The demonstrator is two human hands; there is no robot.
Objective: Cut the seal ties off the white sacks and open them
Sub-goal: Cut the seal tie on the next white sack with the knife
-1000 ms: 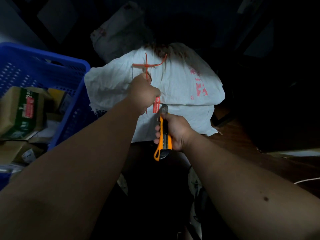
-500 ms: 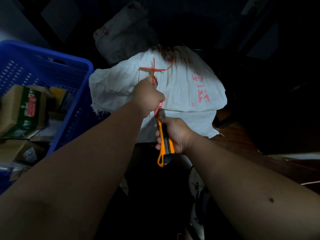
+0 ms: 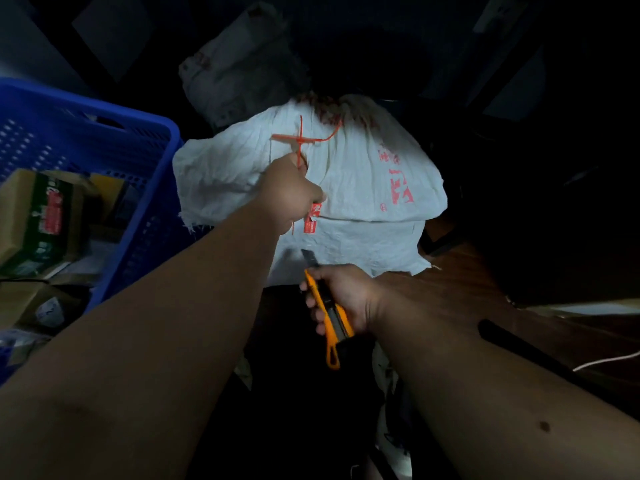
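The right hand [image 3: 341, 296], its grip wrapped round the orange utility knife [image 3: 327, 315], has pulled back from the red seal tie [image 3: 300, 142] on the white sack [image 3: 349, 174], while the left hand [image 3: 289, 195] still grips that tie's tail.

Counted in view: two sacks, one white sack [image 3: 349, 188] with red print in front and one greyer sack [image 3: 239, 64] behind it in the dark. One red seal tie [image 3: 300, 140], one red tag [image 3: 311, 221], one orange utility knife [image 3: 327, 313], one blue crate [image 3: 104, 161] holding at least two cardboard boxes [image 3: 31, 216]; the rest of its contents are too dim to count. Two hands: left hand [image 3: 289, 195] and right hand [image 3: 343, 296]
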